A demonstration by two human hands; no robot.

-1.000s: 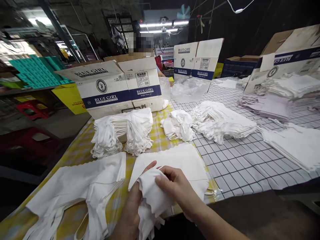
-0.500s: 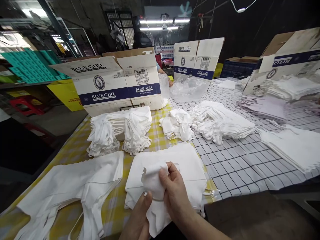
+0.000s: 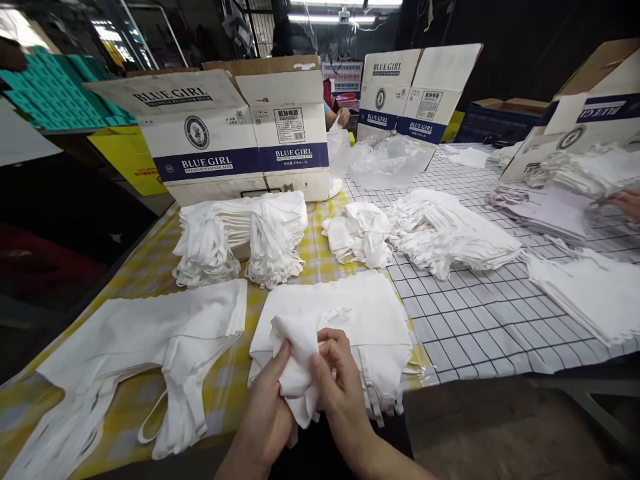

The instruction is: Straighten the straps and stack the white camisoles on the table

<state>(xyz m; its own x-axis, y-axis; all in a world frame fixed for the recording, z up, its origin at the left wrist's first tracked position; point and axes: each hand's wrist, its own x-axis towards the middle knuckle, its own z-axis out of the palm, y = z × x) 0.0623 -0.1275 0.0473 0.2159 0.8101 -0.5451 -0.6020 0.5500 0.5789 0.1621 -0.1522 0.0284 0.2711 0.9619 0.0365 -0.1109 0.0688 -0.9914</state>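
Observation:
My left hand (image 3: 270, 400) has its thumb and fingers closed on a bunched white cloth garment (image 3: 299, 353). From the other side my right hand (image 3: 343, 387) pinches the same cloth with bent fingers. Both hands are over the near edge of a flat stack of white garments (image 3: 350, 300), whose thin straps hang at its front edge. To the left lies another stack of white strapped garments (image 3: 165, 327), spread with its straps toward me. Behind it a neat folded pile (image 3: 240, 233) has many looped straps drooping in front.
A crumpled white heap (image 3: 360, 233) and a fanned white pile (image 3: 450, 233) lie farther back. Cardboard boxes (image 3: 200, 133) stand beyond, with clear plastic bags (image 3: 385, 160) beside them. Another person's hand (image 3: 627, 200) shows at right, and another hand (image 3: 341, 118) at the back.
The cloth has been bunched up between my hands. My left hand has come up and grips its left side. The view has tilted down, and a person's hand has appeared at the right edge.

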